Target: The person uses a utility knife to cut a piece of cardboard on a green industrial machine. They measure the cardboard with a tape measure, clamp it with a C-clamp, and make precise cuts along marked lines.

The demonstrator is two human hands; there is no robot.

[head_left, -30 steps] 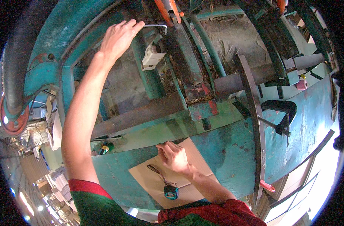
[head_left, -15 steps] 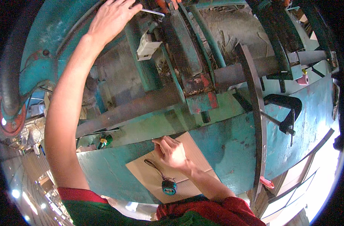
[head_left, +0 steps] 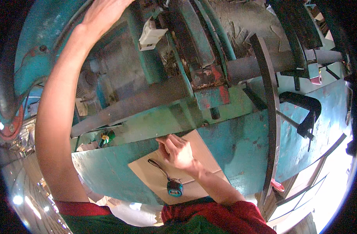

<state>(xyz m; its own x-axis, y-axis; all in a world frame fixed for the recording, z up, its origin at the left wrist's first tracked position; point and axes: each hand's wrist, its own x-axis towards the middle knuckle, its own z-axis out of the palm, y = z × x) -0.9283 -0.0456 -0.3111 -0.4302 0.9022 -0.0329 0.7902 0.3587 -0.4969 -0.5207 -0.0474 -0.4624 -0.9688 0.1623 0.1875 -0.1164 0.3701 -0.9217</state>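
One flat tan board [head_left: 159, 175] lies on the teal surface [head_left: 104, 171] of a worn machine, its far edge pushed under the machine's dark steel bar [head_left: 135, 105]. The right hand [head_left: 177, 151] rests at that far edge of the board, fingers curled and pinching at the board's edge where it meets the bar; what exactly they pinch is too small to tell. One small teal tape measure [head_left: 174, 188] with a dark cord sits on the board, near its close edge, just beside the right wrist. The left hand [head_left: 104, 13] is raised well above the board against the machine's upper frame, cut off by the picture's top edge, so its grip cannot be told. One white block [head_left: 150, 35] hangs on the frame right of it. One black clamp [head_left: 303, 113] stands on the surface far right of the board.
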